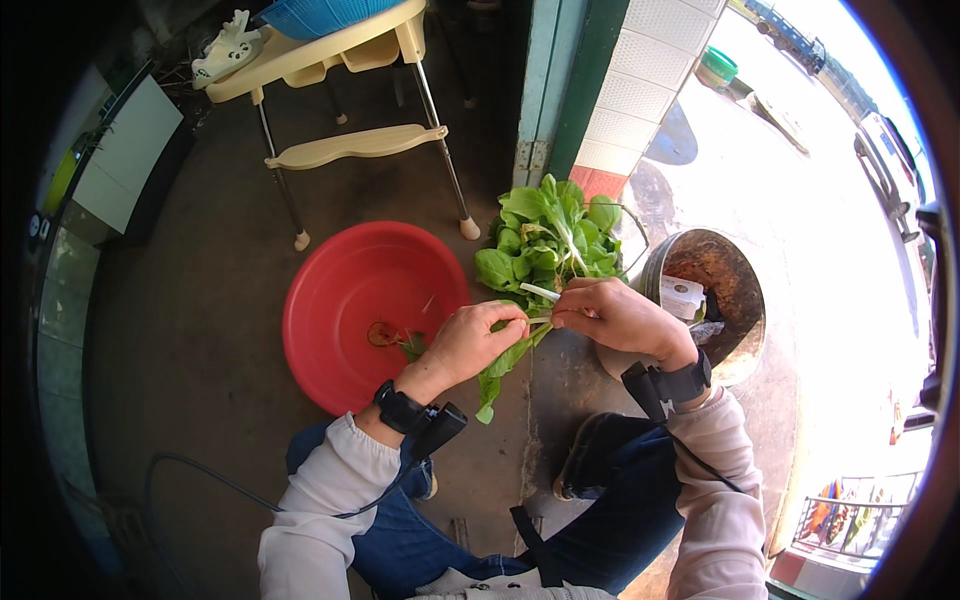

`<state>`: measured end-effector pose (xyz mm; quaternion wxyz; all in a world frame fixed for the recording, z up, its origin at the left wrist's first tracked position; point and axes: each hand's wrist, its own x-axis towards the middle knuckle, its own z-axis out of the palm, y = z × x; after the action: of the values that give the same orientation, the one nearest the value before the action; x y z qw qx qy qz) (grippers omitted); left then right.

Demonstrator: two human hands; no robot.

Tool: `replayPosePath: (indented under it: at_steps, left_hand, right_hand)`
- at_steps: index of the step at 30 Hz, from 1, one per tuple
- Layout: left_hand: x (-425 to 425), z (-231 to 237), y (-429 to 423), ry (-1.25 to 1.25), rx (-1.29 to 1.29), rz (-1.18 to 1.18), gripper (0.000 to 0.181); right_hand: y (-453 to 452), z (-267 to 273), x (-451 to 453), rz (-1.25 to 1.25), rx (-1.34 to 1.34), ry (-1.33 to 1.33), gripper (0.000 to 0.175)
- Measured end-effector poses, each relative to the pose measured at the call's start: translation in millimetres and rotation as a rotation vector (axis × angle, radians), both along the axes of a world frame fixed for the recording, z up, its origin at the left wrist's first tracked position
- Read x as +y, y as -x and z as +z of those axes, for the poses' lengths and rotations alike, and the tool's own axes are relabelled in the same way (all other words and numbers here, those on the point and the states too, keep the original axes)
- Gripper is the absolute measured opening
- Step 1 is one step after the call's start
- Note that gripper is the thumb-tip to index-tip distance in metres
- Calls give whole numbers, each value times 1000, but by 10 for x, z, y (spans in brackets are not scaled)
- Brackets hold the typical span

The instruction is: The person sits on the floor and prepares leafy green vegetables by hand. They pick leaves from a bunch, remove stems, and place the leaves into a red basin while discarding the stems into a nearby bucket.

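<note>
My left hand (480,334) grips a leafy green plant (510,356) by its pale stem, its leaves hanging below the fingers. Close beside it, my right hand (611,311) pinches the stem end of the same greens, and a white stalk (538,292) sticks out from its fingers to the left. Beyond both hands lies a pile of leafy green vegetables (525,247), with a pale stem and roots on top. The red plastic basin (322,300) stands left of my left hand and holds a few leaf scraps near its middle.
A metal bucket (739,300) with a white box and other refuse stands at the right. A cream high chair (352,146) bears a blue plastic basket (322,15) and a patterned clog (229,52). A green door frame (589,82) and tiled wall (637,75) rise beyond the greens.
</note>
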<state>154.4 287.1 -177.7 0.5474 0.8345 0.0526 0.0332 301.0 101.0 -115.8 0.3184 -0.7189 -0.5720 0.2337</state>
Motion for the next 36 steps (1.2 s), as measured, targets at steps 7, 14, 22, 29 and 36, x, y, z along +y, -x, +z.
replayPosePath:
  at_steps: [7, 14, 22, 29, 36]
  left_hand:
    - [96, -67, -105, 499, -20, 218, 23]
    - [-166, 6, 16, -136, -48, -38, 20]
    - [133, 113, -40, -132, -157, 98, 16]
    - [-121, 59, 15, -180, 55, -177, 23]
    - [-151, 117, 15, -121, 104, -193, 30]
  right_hand:
    - [-19, -97, 42, 2, 27, 20, 16]
    - [5, -159, 87, 38, 40, 76, 16]
    - [-3, -83, 42, 116, 210, 191, 7]
    - [87, -116, 109, 67, 102, 278, 13]
    - [107, -191, 143, 3, 141, 256, 22]
